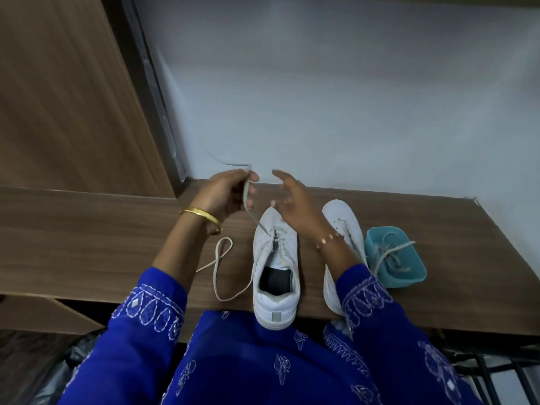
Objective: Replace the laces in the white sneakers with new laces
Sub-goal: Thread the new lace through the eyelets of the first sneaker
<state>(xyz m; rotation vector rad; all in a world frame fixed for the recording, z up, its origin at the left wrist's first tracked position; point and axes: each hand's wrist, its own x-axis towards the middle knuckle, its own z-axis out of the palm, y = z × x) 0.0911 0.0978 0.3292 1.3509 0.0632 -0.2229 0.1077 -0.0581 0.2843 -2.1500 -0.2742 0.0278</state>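
Head view, one moment. Two white sneakers on the wooden table (117, 229), toes pointing to the far side.

Left sneaker (276, 267): lace (252, 213) threaded only through the far eyelets, near the toe; nearer eyelets look bare. One end rises taut from the eyelets to the left hand (225, 194), whose fingers (250, 182) pinch it, the tip sticking out past them to the left. The other end runs out on the sneaker's left and lies in a loose loop on the table.

Right hand (292, 206): fingers spread and relaxed, holding nothing, above the toe of the left sneaker.

Right sneaker (344, 229): partly hidden by the right forearm; the visible part shows eyelets with no lace that I can make out.

Teal tub (409, 276), just right of the right sneaker: a tangle of laces (391, 255) inside. Cannot tell whether these are the old or the new ones.

Judgement: early to middle stage. Whether the left sneaker is being laced or unlaced cannot be settled here. Right sneaker's lacing remains entirely to do.
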